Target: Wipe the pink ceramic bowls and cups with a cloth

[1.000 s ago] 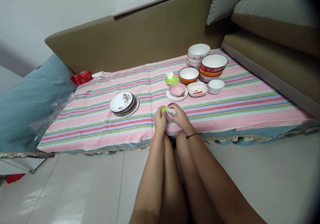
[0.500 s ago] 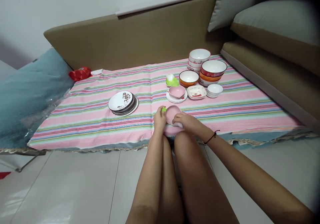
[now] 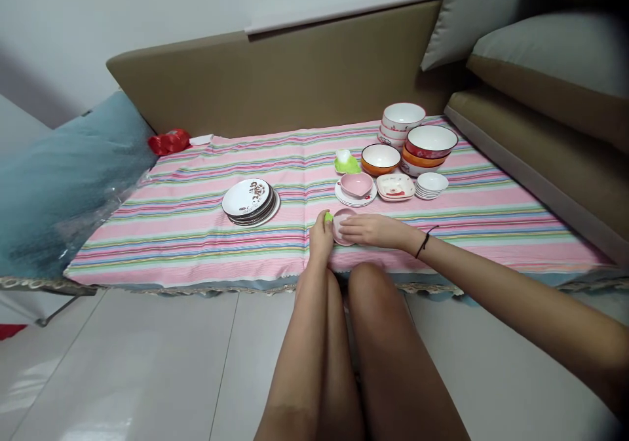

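Observation:
My left hand is closed round the rim of a small pink bowl near the front edge of the striped pink cloth; a bit of green shows at its fingertips. My right hand rests against the same bowl from the right, fingers curled on it, with a black band on the wrist. Whether a white cloth is still under my right fingers is hidden.
A stack of patterned plates lies to the left. Behind the bowl are a pink heart dish on saucers, a square dish, small white dishes, stacked bowls, an orange bowl. Brown sofa cushions at right.
My right arm has swung out to the right and the hand now lies flatter on the bowl. The bowl has tipped from facing me to lower on the cloth.

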Demonstrator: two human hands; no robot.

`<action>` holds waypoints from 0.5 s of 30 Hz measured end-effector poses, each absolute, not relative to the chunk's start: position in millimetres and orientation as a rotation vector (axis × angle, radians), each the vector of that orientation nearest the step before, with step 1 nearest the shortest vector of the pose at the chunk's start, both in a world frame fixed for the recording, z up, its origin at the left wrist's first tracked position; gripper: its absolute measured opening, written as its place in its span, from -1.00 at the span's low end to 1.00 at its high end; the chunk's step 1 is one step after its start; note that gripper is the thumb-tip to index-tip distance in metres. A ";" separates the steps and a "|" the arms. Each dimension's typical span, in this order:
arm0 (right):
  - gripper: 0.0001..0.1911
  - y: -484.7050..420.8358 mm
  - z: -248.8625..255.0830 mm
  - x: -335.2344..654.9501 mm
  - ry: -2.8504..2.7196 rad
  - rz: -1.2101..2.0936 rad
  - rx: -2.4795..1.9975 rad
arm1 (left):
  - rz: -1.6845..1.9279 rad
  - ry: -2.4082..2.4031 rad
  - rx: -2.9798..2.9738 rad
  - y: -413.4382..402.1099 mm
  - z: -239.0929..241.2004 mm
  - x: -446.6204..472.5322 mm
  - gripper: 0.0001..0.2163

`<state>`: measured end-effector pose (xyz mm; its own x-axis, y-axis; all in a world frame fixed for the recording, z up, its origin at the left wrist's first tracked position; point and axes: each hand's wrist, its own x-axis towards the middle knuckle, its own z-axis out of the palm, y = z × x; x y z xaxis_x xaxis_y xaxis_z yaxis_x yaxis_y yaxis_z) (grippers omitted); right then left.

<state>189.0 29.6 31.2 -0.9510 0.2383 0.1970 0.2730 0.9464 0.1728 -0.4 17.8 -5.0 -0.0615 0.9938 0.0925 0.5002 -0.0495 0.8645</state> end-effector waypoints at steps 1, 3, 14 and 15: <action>-0.68 34.7 28.2 188.9 -2.970 -0.279 -0.313 | 1.030 1.621 1.602 18.0 -5.3 -0.7 -0.66; -0.66 43.3 25.4 190.0 -3.010 -0.244 -0.238 | 1.026 1.617 1.606 18.2 -5.7 -0.9 -0.66; -0.59 62.9 16.4 198.1 -3.042 -0.160 -0.297 | 1.038 1.571 1.612 17.2 -3.7 -0.8 -0.66; -0.57 58.7 12.1 199.1 -3.029 -0.210 -0.348 | 1.038 1.571 1.616 17.1 -3.5 -0.8 -0.66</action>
